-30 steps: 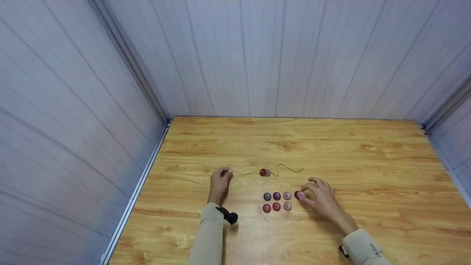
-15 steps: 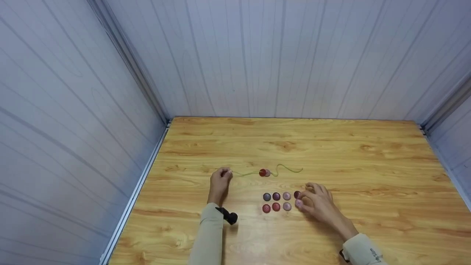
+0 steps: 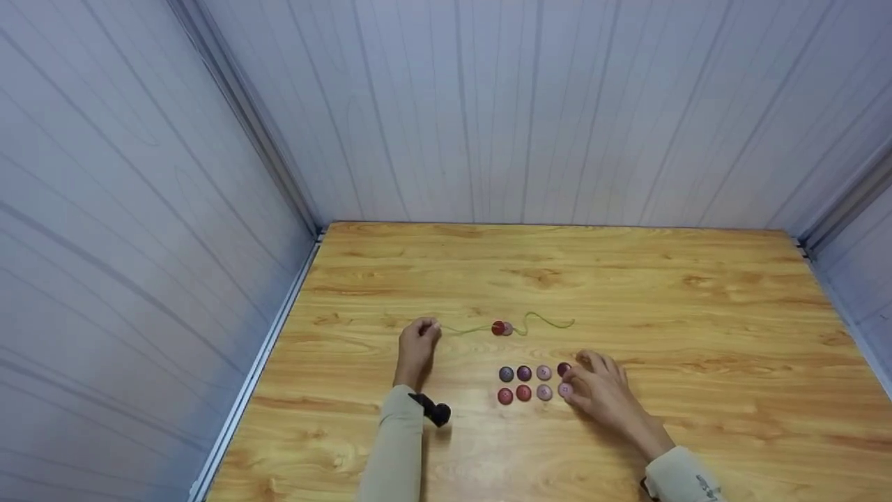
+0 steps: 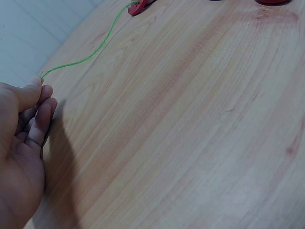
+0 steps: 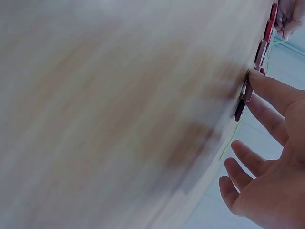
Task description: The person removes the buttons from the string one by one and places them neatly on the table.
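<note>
My left hand [image 3: 417, 348] pinches one end of a green string [image 4: 90, 55] between thumb and fingers. The string runs through a red button [image 3: 498, 328], with a pink button [image 3: 508, 328] right against it, and its free end trails off in a curve to the right. My right hand [image 3: 606, 394] pinches another pink button [image 3: 565, 389] by its edge between thumb and index finger, low over the wood; its other fingers spread loosely. Just beyond that button lies a dark maroon button [image 3: 564, 369], partly covered by a fingertip.
Left of the right hand, several buttons lie in two rows, among them a grey one [image 3: 506, 374], a pink one [image 3: 544, 392] and a red one [image 3: 523, 393]. The wooden table [image 3: 669, 293] meets pale panel walls [image 3: 488, 111] at the back and sides.
The right hand has brought its pink button from over the dark maroon one toward the person, to the right end of the near row. The left hand and string have stayed put.
</note>
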`<state>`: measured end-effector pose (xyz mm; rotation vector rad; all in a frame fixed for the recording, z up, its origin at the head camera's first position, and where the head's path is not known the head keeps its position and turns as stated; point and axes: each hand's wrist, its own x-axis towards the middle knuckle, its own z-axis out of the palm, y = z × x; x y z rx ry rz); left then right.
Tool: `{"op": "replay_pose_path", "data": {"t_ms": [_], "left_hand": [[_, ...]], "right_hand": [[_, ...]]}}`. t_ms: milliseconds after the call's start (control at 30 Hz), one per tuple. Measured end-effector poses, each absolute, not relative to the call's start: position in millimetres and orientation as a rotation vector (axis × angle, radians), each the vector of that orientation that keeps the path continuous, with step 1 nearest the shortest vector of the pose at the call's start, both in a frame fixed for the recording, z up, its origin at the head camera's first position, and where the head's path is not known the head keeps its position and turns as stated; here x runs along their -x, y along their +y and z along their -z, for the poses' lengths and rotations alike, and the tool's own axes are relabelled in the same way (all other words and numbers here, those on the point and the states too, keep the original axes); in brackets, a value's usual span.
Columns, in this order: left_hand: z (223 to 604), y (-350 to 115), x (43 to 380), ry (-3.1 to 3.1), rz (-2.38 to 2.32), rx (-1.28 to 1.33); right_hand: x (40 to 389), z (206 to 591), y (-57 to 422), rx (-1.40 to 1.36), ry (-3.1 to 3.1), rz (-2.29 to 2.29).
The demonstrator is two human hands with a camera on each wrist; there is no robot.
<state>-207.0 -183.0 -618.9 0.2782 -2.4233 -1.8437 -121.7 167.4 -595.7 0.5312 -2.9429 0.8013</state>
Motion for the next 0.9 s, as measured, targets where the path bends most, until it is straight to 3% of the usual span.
{"op": "replay_pose_path", "data": {"t_ms": [467,900], "left_hand": [[617.8,-182.8,206.3,-2.431,1.873,-0.299],[620.5,-182.5,207.7,-2.409,1.862,-0.304]], "right_hand": [[123.6,592.5,166.2,-0.54,-2.889,-0.903],[161.3,569.3,152.6,-0.486,-2.85,-0.971]]}}
